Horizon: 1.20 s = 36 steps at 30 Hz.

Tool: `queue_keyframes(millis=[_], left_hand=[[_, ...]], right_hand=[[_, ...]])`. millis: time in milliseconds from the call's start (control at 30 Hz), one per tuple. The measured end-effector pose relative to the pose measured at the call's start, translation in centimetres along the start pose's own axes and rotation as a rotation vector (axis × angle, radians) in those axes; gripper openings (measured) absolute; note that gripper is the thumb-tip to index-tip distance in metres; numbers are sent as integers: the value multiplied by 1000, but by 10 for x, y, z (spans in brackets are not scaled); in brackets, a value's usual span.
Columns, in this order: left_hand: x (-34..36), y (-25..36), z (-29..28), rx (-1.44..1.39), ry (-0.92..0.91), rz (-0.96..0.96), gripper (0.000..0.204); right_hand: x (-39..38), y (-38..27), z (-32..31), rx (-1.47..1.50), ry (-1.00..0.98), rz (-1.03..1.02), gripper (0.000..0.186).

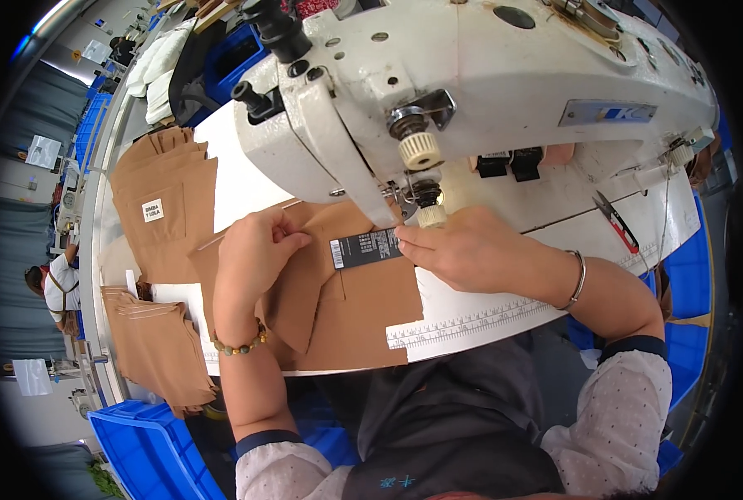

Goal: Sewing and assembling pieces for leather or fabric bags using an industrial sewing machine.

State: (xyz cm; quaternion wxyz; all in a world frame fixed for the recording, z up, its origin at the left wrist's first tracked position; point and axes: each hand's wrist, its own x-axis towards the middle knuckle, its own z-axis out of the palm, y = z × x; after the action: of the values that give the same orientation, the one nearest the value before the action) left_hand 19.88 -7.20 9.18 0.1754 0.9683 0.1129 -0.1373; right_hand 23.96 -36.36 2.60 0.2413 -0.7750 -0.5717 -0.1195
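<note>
Brown fabric pieces (371,312) lie under the white sewing machine (355,100) and over its bed. A black printed label (363,249) with a white barcode patch rests on the fabric by the presser foot. My right hand (476,254) is closed, thumb and fingertips pinching the right end of the label close to the needle area. My left hand (259,250) is curled over the brown fabric left of the machine head, its thumb and fingers pinched together on a fold. The needle itself is hidden by the machine head and my right fingers.
Stacks of cut brown fabric (159,337) lie at the left, one piece with a white label (153,210). Red-handled thread snips (617,223) are on the right. A ruler strip (480,321) runs along the front edge. Blue crates (150,446) stand below; another person (61,287) sits far left.
</note>
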Motion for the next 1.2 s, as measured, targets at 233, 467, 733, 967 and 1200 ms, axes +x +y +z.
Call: queue_keyframes(millis=[233,467,733,967,1200], left_hand=[[-19,26,12,-169,604,341,23],[-58,51,39,-52,542,583,40],[-69,53,55,166,287,444,43],[-67,56,75,137,328,580,46],[-52,41,83,100,341,628,56]], right_hand=[[0,3,-1,-47,-63,-39,22],[4,-1,-3,-51,-78,8,22],[-1,1,-6,-69,-96,36,25],[-3,2,-4,-50,-93,41,28],[1,-2,-10,-18,-130,65,15]])
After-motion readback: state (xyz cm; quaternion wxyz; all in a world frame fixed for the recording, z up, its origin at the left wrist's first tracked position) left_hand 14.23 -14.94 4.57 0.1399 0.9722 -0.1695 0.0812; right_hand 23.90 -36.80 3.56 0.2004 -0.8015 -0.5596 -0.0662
